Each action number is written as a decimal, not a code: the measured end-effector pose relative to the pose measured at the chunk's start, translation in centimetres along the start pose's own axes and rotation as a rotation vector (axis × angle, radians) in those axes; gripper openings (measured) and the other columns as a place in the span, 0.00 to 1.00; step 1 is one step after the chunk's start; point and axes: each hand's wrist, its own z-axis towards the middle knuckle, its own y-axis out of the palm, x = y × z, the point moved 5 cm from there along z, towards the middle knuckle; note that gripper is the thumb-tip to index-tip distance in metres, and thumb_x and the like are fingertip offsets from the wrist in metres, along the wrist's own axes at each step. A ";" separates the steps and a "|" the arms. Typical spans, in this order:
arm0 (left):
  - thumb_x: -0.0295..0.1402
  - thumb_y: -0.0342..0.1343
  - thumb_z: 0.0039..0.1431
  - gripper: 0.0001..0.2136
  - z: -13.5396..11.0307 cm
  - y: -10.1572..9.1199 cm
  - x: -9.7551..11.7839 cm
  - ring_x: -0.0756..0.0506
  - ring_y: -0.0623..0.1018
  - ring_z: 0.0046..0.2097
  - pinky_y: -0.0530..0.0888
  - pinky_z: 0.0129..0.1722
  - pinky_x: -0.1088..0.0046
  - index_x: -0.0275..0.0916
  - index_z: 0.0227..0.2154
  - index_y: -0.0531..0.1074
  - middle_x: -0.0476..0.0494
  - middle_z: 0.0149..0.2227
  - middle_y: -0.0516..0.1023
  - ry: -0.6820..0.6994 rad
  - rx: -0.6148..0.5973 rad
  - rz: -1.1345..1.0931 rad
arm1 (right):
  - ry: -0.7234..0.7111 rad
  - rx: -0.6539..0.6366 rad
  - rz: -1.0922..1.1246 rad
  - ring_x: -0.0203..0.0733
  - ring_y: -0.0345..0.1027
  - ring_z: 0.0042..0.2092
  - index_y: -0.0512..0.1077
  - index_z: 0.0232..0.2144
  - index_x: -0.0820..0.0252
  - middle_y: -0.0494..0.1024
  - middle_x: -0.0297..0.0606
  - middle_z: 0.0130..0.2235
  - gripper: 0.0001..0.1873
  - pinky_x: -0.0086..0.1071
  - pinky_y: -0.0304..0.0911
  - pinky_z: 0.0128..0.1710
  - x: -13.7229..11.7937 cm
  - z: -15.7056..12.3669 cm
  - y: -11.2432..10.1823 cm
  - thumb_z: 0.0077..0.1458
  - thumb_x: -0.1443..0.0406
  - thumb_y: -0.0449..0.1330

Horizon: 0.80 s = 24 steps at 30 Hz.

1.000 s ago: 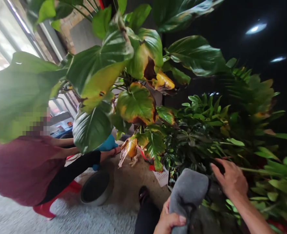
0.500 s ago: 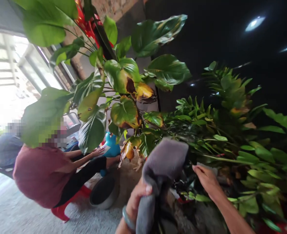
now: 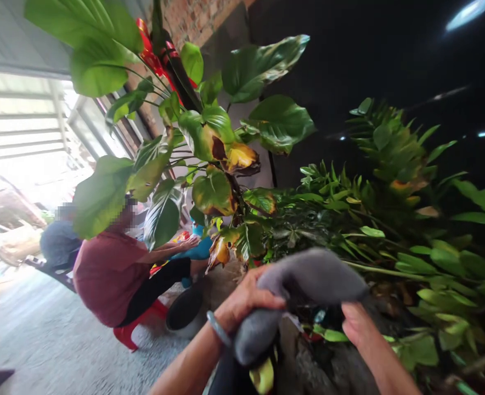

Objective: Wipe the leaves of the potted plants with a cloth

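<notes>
A grey cloth (image 3: 320, 274), soft and bunched, stretches between my two hands in front of the plants. My left hand (image 3: 253, 293), with a pale bangle at the wrist, is closed round its left part, and a loose fold hangs below. At the cloth's right end my right hand (image 3: 357, 326) is closed, its fingertips partly hidden under the edge. Just beyond the cloth stands a large potted plant with broad green leaves (image 3: 212, 192), some yellowed and brown at the rims. Dense small-leaved greenery (image 3: 435, 263) lies right of my right hand.
At the left a person in a dark red shirt (image 3: 106, 274) sits on a red plastic stool (image 3: 127, 332), hands near a blue object (image 3: 199, 249). A dark basin (image 3: 185, 312) stands on the concrete floor. Another person in blue (image 3: 59, 244) sits behind. A glossy dark wall (image 3: 370, 60) rises at the back right.
The cloth has swung from upright to lying sideways, its free end now at my right hand. My left hand has moved up and right; my right hand has shifted slightly down and right.
</notes>
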 end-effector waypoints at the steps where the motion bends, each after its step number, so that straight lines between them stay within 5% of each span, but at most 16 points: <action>1: 0.36 0.67 0.31 0.18 0.6 -0.7 1.3 0.49 0.70 0.29 0.67 0.32 0.75 0.35 0.31 0.77 0.49 0.25 0.73 0.086 0.075 -0.040 | 0.024 0.011 0.006 0.44 0.72 0.25 0.72 0.16 0.55 0.76 0.31 0.17 0.12 0.35 0.67 0.28 0.0 0.0 0.1 0.25 0.61 0.70; 3: 0.40 0.65 0.35 0.18 2.2 -1.7 2.4 0.50 0.68 0.26 0.66 0.29 0.74 0.35 0.30 0.76 0.49 0.23 0.71 0.161 0.227 -0.071 | 0.099 0.030 0.016 0.40 0.70 0.22 0.73 0.18 0.55 0.77 0.28 0.18 0.12 0.32 0.66 0.24 0.1 -0.3 0.7 0.24 0.63 0.70; 6: 0.39 0.64 0.35 0.19 3.7 -1.7 0.4 0.51 0.66 0.25 0.64 0.27 0.75 0.35 0.33 0.76 0.50 0.24 0.72 0.060 0.296 0.067 | 0.185 0.017 0.018 0.33 0.60 0.14 0.72 0.18 0.57 0.70 0.25 0.13 0.10 0.28 0.59 0.15 0.2 -1.3 1.7 0.28 0.64 0.69; 9: 0.32 0.66 0.30 0.18 2.5 -0.2 -2.8 0.51 0.67 0.27 0.63 0.27 0.76 0.35 0.31 0.77 0.52 0.24 0.72 -0.157 0.070 0.303 | 0.224 0.017 -0.023 0.31 0.53 0.11 0.66 0.12 0.57 0.62 0.25 0.09 0.12 0.25 0.50 0.10 0.2 -2.0 2.1 0.31 0.63 0.67; 12: 0.33 0.67 0.31 0.20 0.3 0.1 -2.1 0.49 0.70 0.31 0.66 0.31 0.75 0.37 0.34 0.78 0.51 0.28 0.75 -0.189 -0.072 0.253 | 0.235 0.060 -0.018 0.31 0.53 0.12 0.62 0.09 0.56 0.61 0.26 0.08 0.15 0.26 0.51 0.11 -0.1 -2.2 1.9 0.29 0.63 0.67; 16: 0.37 0.67 0.33 0.22 1.3 -1.9 2.6 0.46 0.73 0.32 0.69 0.35 0.73 0.36 0.36 0.77 0.47 0.29 0.77 0.061 0.151 0.076 | 0.239 0.076 0.004 0.30 0.50 0.11 0.70 0.15 0.57 0.64 0.25 0.10 0.11 0.26 0.47 0.09 -0.6 -2.4 2.1 0.27 0.61 0.68; 19: 0.39 0.65 0.35 0.21 3.1 -2.5 2.2 0.49 0.70 0.28 0.67 0.30 0.75 0.34 0.35 0.76 0.48 0.27 0.75 0.101 0.347 0.111 | 0.221 0.053 0.007 0.30 0.49 0.10 0.74 0.20 0.60 0.65 0.25 0.10 0.13 0.26 0.45 0.09 -0.5 -2.5 2.2 0.29 0.58 0.68; 21: 0.36 0.65 0.33 0.20 3.3 -1.7 0.0 0.51 0.68 0.27 0.65 0.28 0.76 0.34 0.34 0.76 0.51 0.25 0.73 -0.017 0.298 0.249 | 0.198 0.034 -0.008 0.31 0.51 0.10 0.73 0.19 0.59 0.63 0.25 0.09 0.14 0.27 0.47 0.09 -0.2 -2.4 2.1 0.31 0.57 0.68; 24: 0.31 0.67 0.31 0.23 1.0 0.1 -2.8 0.50 0.69 0.29 0.66 0.29 0.76 0.38 0.37 0.77 0.53 0.27 0.73 -0.255 -0.018 0.458 | 0.104 -0.009 -0.049 0.35 0.58 0.14 0.69 0.14 0.57 0.64 0.26 0.09 0.15 0.29 0.56 0.14 0.0 -1.9 1.7 0.27 0.56 0.69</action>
